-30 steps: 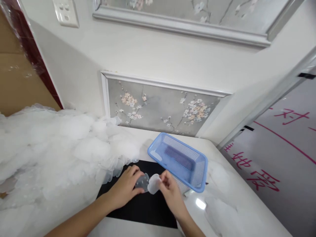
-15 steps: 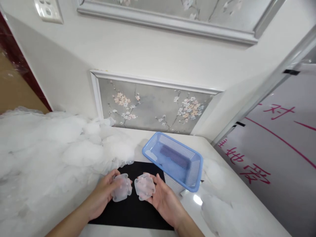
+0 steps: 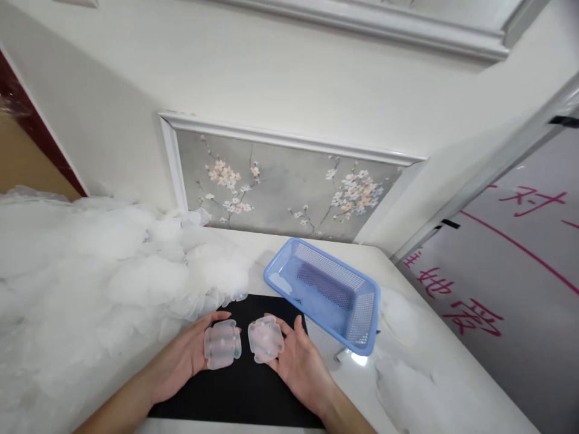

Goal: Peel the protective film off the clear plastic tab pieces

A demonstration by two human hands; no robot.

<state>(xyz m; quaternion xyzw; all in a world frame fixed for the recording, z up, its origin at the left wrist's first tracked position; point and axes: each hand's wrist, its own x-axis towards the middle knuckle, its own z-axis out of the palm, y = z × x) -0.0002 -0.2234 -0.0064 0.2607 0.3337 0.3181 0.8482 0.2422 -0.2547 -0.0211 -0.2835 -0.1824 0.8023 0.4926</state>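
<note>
- Loose grip on both sides: left hand (image 3: pixel 187 357) and right hand (image 3: pixel 296 361) lie palm up, uncurled, each bearing a cloudy plastic piece.
- Left piece (image 3: pixel 222 344) and right piece (image 3: pixel 266 339) sit apart above the black mat (image 3: pixel 235 392); fingers show only dimly through them.
- White heap (image 3: pixel 90 283) on the tabletop (image 3: pixel 384 265) blurs together.

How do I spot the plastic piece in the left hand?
Find the blue basket on the white table; a black mat lies beside it. Over the mat, the left hand and the right hand each bear a frosted plastic square. Yours is the left square, farther from the basket.
</note>
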